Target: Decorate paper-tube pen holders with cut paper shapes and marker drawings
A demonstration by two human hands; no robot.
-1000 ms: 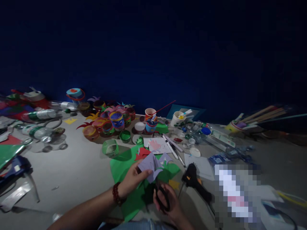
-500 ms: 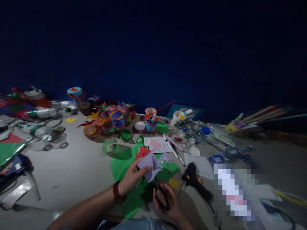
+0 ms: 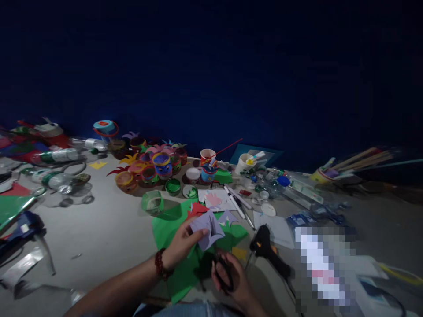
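A piece of purple paper (image 3: 205, 229) with cut edges is pinched in my left hand (image 3: 181, 247), the thumb lying on top of it. Close by on the right, my right hand (image 3: 236, 279) has its fingers through the handles of black scissors (image 3: 224, 272); the blades are dark and hard to make out just below the paper. Under both hands lies a large green sheet (image 3: 181, 279). Red paper (image 3: 198, 208) and another purple piece (image 3: 228, 216) rest just beyond the held paper.
A black glue gun (image 3: 269, 251) lies right of my right hand. Decorated cups (image 3: 161, 166), paint pots (image 3: 172, 186) and white markers (image 3: 234, 201) stand or lie farther back. Plastic bottles (image 3: 56, 179) are at the left, a blue glue gun (image 3: 23, 231) at the near left.
The purple paper has tilted very slightly in my left hand. Both hands keep almost the same place and hold.
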